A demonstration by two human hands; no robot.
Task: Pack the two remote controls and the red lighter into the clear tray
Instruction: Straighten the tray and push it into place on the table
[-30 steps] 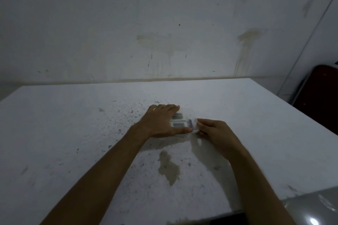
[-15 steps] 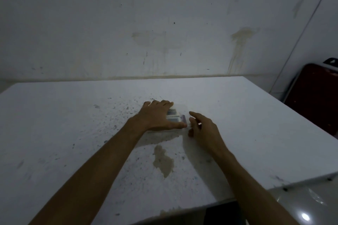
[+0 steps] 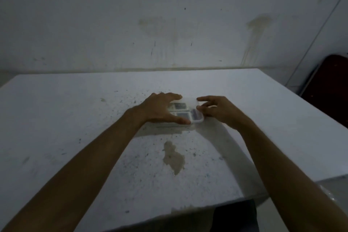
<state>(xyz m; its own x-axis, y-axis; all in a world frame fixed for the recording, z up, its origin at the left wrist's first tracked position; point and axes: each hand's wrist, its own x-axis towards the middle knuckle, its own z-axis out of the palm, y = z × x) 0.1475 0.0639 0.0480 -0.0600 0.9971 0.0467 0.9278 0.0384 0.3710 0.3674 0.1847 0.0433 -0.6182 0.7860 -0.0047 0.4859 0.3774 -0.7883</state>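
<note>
The clear tray (image 3: 201, 120) lies in the middle of the white table (image 3: 75, 118). Two light remote controls lie side by side inside it, one on the far side (image 3: 178, 106) and one on the near side (image 3: 183, 115). My left hand (image 3: 158, 109) spans the tray's left part, fingers over the far edge and thumb along the near edge. My right hand (image 3: 218, 111) is at the tray's right end. Its fingers are apart and the fingertips touch the rim. I cannot see a red lighter; the hands hide part of the tray.
A brownish stain (image 3: 173, 157) and dark specks mark the table in front of the tray. The table's near edge (image 3: 169, 211) is close to me. A stained wall (image 3: 169, 24) stands behind, and a dark red object (image 3: 331, 79) stands at the far right.
My right hand has moved from the tray's near right corner up to its right end and spread its fingers. My left hand has stayed on the tray.
</note>
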